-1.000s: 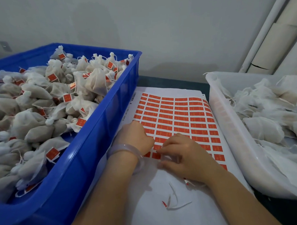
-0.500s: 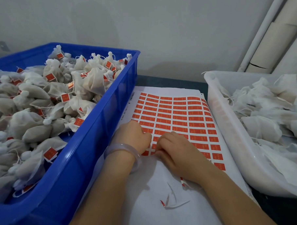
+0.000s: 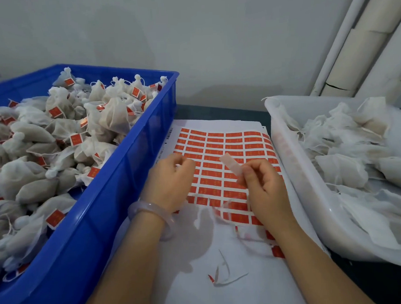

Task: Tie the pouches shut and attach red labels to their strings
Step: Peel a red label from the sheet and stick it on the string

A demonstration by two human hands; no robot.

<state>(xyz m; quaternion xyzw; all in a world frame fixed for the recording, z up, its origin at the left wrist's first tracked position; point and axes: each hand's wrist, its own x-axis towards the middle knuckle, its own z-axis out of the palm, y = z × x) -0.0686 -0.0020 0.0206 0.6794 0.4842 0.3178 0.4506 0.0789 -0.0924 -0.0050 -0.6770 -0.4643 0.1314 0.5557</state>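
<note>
A white sheet of red labels point(image 3: 217, 148) lies flat between two bins. My right hand point(image 3: 263, 190) hovers over the sheet's right side and pinches one peeled label point(image 3: 231, 165), whose pale back faces me. My left hand point(image 3: 171, 183), with a pale bangle on the wrist, hangs over the sheet's left side, fingers curled in with nothing visible in them. Tied pouches with red labels point(image 3: 110, 114) fill the blue crate point(image 3: 118, 178) on the left. Unlabelled white pouches point(image 3: 340, 168) lie in the white bin point(image 3: 287, 161) on the right.
Thin white string scraps with a red fleck point(image 3: 221, 275) lie on the bare lower part of the sheet. A grey wall stands close behind, and white pipes point(image 3: 351, 42) run up the right corner. The two bins hem in the sheet on both sides.
Both hands have lifted off the sheet, where they were pressed together. My right hand has come up with a peeled label, and my left hand has drawn apart to the left.
</note>
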